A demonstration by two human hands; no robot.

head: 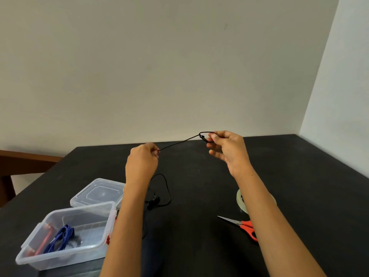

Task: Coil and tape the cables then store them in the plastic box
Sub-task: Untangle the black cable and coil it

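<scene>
Thin black cable [179, 142], small loop, taut

A thin black cable [179, 142] stretches taut in midair, looped at one end, while a coiled blue cable [60, 238] lies in the open plastic box [60, 256].

One head cam, wide-angle, fwd/down, close over table [199, 246], wall [179, 56] behind.
</scene>
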